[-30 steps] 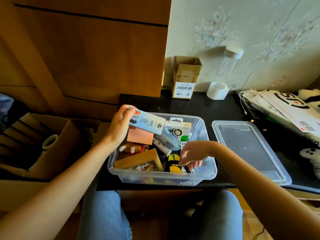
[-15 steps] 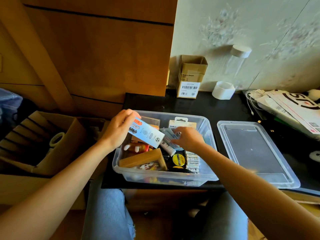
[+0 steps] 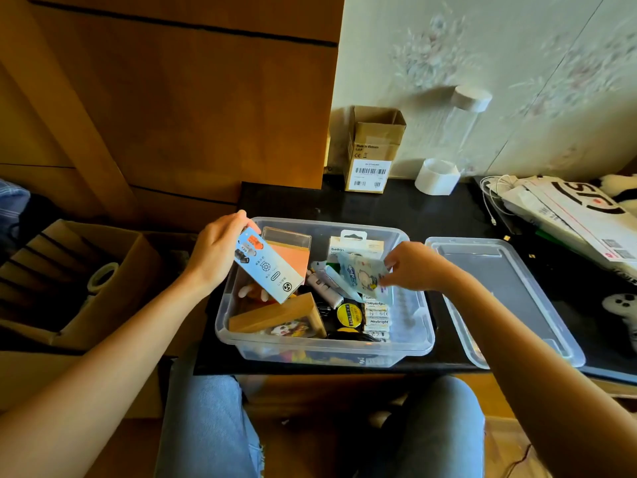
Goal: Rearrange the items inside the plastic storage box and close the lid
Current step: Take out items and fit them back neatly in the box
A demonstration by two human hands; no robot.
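clear plastic storage box (image 3: 241, 339) sitting open on the black table (image 3: 396, 212), left hand (image 3: 215, 251) gripping a pale blue carton (image 3: 267, 270) over its left side, right hand (image 3: 412, 267) pinching a small printed packet (image 3: 362, 274) above the middle, lid (image 3: 506, 291) lying just right of the box

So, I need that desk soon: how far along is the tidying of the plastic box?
Midway. Most items already sit in the clear storage box. In hand: the left hand holds a light blue carton over the box, and the right hand pinches a small printed packet above the contents. Left: place both, then fit the lid, which lies on the desk beside the box.
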